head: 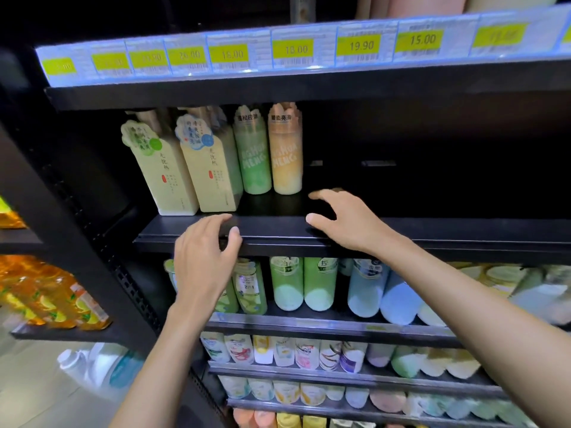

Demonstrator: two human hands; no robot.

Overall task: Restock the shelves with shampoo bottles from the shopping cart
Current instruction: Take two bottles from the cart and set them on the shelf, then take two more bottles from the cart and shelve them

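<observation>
1. Shelving of black metal fills the view, and the middle black shelf board [401,233] is stocked only at its left end; the rest of it to the right lies bare and dark.
2. Four shampoo bottles are seen standing upright there: a pale cream square bottle with a green round label [168,177], a second cream square bottle with a blue label [213,174] just beside it, a translucent green cylindrical bottle [253,156] and a translucent orange cylindrical bottle [285,152], side by side.
3. The left hand [204,261] is held at the front lip of the shelf, fingers loosely curled and slightly apart, nothing gripped.
4. The right hand [346,220] is held over the bare board just right of the orange bottle, thumb and fingers spread in an open arch, nothing gripped and apart from the bottle.
5. The shopping cart is not in view, so the remaining stock cannot be counted.
6. The step in hand is judged to fall between placements: both hands are empty at the shelf.
7. A turn toward the cart is called for next, a bottle to be grasped by its body and set upright in the gap right of the orange one, label outward.
8. The fuller lower shelves [309,327] suggest that much of the middle row is left to fill.
</observation>
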